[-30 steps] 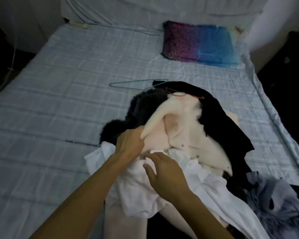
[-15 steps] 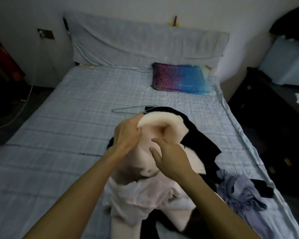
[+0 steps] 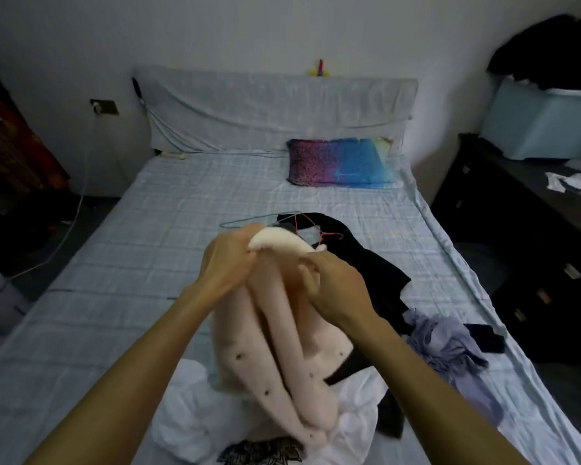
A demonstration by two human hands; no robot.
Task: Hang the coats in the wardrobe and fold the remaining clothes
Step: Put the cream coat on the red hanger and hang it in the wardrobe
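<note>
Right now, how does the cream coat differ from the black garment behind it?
The cream coat hangs upright, gripped at its top by the left hand and right hand; the black garment lies spread on the bed, untouched. The cream coat is pale with dark buttons; the black garment is plain dark. Both are unfolded clothing.

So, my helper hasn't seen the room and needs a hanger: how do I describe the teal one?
On the bed's pale blue checked sheet, look just beyond the fuzzy cream coat. The thin teal wire hanger lies at the black garment's left edge; the orange wire hanger lies on that garment.
</note>
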